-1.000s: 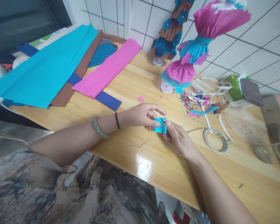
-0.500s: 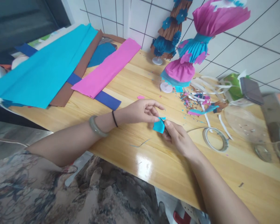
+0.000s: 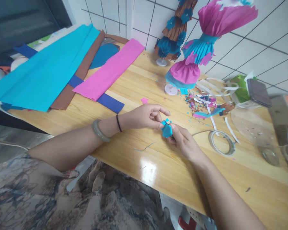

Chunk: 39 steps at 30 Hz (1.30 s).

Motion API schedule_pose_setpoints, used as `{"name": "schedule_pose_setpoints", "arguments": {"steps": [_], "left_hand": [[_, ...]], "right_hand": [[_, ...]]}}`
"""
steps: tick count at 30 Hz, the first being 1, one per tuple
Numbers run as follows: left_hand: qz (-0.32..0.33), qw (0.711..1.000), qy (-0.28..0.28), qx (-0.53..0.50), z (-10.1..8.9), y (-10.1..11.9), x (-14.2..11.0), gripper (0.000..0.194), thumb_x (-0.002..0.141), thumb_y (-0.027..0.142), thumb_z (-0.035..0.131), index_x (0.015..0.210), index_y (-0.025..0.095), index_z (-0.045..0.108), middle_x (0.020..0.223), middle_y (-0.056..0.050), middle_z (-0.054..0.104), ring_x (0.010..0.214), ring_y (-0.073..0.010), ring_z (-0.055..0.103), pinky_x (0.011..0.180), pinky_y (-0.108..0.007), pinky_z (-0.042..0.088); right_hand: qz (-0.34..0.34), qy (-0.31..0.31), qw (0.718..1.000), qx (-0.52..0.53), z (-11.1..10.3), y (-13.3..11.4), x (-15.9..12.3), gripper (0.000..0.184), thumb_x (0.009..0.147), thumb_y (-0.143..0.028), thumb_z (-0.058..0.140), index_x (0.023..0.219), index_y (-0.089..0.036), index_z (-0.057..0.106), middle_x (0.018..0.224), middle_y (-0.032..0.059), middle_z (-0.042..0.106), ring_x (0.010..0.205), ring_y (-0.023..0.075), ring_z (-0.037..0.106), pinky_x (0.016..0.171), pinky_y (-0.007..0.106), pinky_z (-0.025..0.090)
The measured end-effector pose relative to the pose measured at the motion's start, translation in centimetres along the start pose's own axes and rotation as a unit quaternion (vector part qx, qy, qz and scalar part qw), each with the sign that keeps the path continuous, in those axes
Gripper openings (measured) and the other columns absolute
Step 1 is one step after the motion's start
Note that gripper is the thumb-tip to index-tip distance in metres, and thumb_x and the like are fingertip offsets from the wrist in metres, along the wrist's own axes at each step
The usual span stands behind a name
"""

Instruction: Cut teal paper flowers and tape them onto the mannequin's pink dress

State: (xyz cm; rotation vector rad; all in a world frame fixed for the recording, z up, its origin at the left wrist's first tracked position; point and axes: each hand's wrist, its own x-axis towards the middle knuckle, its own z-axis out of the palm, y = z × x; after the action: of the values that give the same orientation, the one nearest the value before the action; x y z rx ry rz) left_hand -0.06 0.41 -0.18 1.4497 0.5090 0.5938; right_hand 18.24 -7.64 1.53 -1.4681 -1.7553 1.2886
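Observation:
Between thumb and fingers, my left hand pinches the edge of a small piece of turquoise crepe paper, with its index finger stretched out above. The paper looks bent and folded. My right hand is closed close beside it, on a thin dark pointed tool whose tip shows against the paper. Most of the tool is hidden in the fingers, so I cannot make out its kind. A small pink paper cutout lies on the table beyond my left hand.
Crepe paper lies at the left: a turquoise sheet, a pink strip and a blue strip. Paper-dressed figures stand at the back, the pink one nearest. Scraps and a tape roll lie at right.
The turquoise paper has shifted slightly right and turned, now looking more folded against my right fingers. Both hands stay in nearly the same place.

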Motion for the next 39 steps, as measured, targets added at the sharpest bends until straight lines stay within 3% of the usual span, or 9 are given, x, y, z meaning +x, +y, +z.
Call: {"name": "schedule_pose_setpoints", "arguments": {"steps": [39], "left_hand": [[0.004, 1.000, -0.006, 0.016, -0.35, 0.45, -0.15, 0.039, 0.073, 0.013, 0.068, 0.109, 0.007, 0.053, 0.076, -0.004, 0.068, 0.070, -0.0108, 0.066, 0.069, -0.023, 0.051]], "right_hand": [[-0.017, 0.002, 1.000, -0.004, 0.03, -0.05, 0.09, 0.045, 0.096, -0.050, 0.030, 0.064, -0.020, 0.038, 0.056, -0.0047, 0.032, 0.051, 0.0101, 0.027, 0.051, 0.026, 0.025]]}}
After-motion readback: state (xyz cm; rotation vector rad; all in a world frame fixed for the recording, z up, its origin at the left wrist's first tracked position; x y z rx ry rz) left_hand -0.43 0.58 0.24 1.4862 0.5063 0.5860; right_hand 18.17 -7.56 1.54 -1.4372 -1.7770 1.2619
